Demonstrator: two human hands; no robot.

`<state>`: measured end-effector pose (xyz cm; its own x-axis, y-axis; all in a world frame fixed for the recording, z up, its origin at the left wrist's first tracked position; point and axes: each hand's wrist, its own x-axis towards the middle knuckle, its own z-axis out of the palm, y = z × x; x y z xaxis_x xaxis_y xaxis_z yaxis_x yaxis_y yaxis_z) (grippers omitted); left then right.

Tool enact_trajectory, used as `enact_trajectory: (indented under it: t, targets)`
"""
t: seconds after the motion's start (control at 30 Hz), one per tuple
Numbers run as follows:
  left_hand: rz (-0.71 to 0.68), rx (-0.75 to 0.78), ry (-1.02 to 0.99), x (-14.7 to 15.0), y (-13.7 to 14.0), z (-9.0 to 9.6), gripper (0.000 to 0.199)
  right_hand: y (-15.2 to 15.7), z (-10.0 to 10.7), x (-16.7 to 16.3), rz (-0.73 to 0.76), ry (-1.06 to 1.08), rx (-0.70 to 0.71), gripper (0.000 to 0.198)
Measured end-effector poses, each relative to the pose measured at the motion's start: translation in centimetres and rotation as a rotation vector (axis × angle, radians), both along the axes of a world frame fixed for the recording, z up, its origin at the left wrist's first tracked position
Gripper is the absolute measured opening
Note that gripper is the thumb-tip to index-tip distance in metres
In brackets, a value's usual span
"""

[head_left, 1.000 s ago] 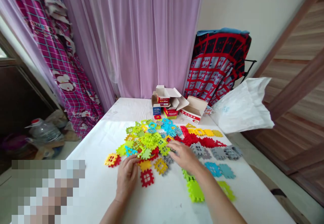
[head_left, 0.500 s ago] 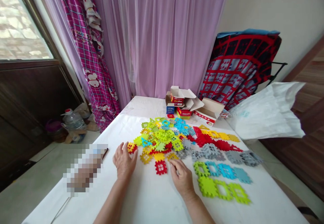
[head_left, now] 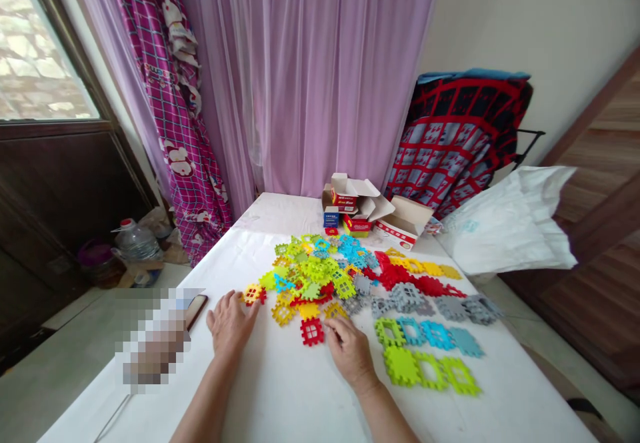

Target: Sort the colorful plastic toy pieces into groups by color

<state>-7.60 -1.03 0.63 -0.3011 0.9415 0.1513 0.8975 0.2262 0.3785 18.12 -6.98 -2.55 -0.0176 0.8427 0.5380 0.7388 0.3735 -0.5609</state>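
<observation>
My left hand (head_left: pixel 231 324) lies on the white table with its fingers stretched and nothing in them. Its fingertips are beside a yellow-and-red window tile (head_left: pixel 254 294) at the left edge of a heap of interlocking plastic tiles (head_left: pixel 315 269). On the other side, my right hand (head_left: pixel 351 349) rests with its fingers curled in, and no held thing shows. Its fingertips are close to a red window tile (head_left: pixel 313 331) and a yellow tile (head_left: pixel 335 311) at the heap's front.
Sorted tiles run along the right: yellow (head_left: pixel 425 267), red (head_left: pixel 420 283), grey (head_left: pixel 453 307), blue (head_left: pixel 437 335) and green (head_left: pixel 433 369). Opened cardboard boxes (head_left: pixel 400 223) stand at the back beside a white plastic bag (head_left: pixel 515 223). A phone (head_left: pixel 197 311) lies at the left edge.
The whole view has shifted slightly. My left hand has drawn a little to the left, its thumb closer in. My right hand stays curled near the red tile. The tiles look the same.
</observation>
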Motion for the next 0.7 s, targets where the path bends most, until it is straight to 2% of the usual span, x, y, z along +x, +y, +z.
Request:
enact_trajectory:
  t: [0.2, 0.37, 0.47, 0.57, 0.63, 0.7]
  targets:
    - [0.006, 0.086, -0.065, -0.6, 0.2, 0.0, 0.055, -0.2, 0.6, -0.1, -0.007, -0.010, -0.051, 0.028]
    - [-0.111, 0.303, -0.127, -0.4, -0.4, -0.3, 0.059, -0.8, 0.8, -0.1, -0.016, 0.029, -0.064, 0.028]
    - [-0.303, 0.438, -0.113, 1.3, -1.3, -1.3, 0.053, -0.9, 1.0, -0.2, -0.008, 0.056, -0.055, 0.028]
    - [-0.574, 0.542, -0.097, 4.2, -2.5, -2.2, 0.046, -1.0, 1.4, -0.1, 0.005, 0.121, -0.076, 0.026]
    - [-0.731, 0.552, -0.076, 6.2, -3.2, -2.3, 0.045, -1.0, 1.6, 0.0, 0.002, 0.211, -0.107, 0.027]
    - [-0.827, 0.526, -0.070, 7.9, -3.7, -2.1, 0.046, -1.0, 1.6, 0.3, -0.014, 0.302, -0.140, 0.030]
